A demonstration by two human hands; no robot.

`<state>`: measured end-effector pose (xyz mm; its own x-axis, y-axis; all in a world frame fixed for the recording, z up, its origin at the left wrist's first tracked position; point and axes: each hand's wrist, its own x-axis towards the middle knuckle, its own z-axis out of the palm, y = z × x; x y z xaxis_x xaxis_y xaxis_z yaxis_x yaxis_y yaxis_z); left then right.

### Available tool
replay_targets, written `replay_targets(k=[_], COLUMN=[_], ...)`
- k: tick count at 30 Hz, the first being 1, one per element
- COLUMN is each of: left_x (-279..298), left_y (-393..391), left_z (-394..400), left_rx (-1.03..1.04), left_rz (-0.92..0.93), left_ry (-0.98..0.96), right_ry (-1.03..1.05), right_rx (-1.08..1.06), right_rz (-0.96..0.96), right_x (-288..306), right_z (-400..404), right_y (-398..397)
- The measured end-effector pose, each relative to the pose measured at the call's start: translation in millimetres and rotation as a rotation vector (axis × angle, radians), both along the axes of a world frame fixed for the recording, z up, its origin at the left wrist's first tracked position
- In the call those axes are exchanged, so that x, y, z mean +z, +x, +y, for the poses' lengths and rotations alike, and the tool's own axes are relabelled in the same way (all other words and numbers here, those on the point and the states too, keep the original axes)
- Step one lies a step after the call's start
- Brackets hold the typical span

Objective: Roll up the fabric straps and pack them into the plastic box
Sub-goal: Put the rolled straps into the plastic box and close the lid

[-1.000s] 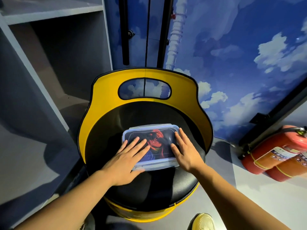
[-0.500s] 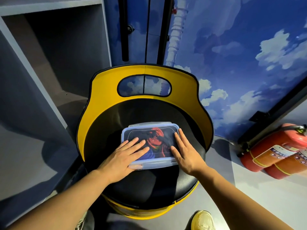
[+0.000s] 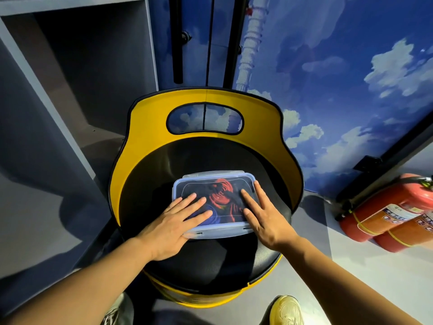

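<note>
Head view: the box [image 3: 212, 205] sits on the black seat of a yellow-backed chair [image 3: 145, 141], lid [image 3: 234, 227] already on, with the rolled straps [image 3: 221, 192] showing red and blue through the clear plastic. Both grips are flat and holding nothing. The left hand [image 3: 173, 225] lies with straight fingers over the lid's near left corner; the right hand [image 3: 263, 213] does the same along the right edge.

The step looks like seating the lid. To do it well, press evenly on both sides, palms down, so that the rim drops all round and does not tip up at the far edge. The clasps at the near and far sides look unfastened, though that is hard to tell; each wants snapping down next. The padded seat may give, so push gently.
</note>
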<state>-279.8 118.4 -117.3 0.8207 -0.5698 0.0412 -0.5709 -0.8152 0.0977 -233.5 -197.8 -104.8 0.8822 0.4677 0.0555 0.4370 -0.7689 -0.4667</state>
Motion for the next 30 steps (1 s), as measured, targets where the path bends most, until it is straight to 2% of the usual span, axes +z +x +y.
replay_targets(k=[4,9,19,25,30], left_x=[-0.8,-1.9,1.7,12.6,7.1], left_y=[-1.3,-3.5,-5.2,-7.1,-2.9], left_z=[-2.6,-4.5,-5.0,-6.0,-9.8], left_rx=[0.019,0.028,0.005,0.023,0.07], left_rz=[-0.055,-0.109,-0.118,0.014,-0.016], left_ry=[0.056,0.096,0.166,0.025,-0.023], right_ry=[-0.178,-0.277,-0.262,-0.253,-0.21], right_rx=[0.116,0.186,0.206,0.205,0.208], right_rz=[-0.063,-0.12,-0.132,-0.118,-0.067], right_x=[5.5,3.6,-7.2,-13.4,-4.9], right_z=[-6.0,-9.7,-10.3,-11.9,-13.2], right_y=[-1.7,5.1,10.8,14.8,11.6])
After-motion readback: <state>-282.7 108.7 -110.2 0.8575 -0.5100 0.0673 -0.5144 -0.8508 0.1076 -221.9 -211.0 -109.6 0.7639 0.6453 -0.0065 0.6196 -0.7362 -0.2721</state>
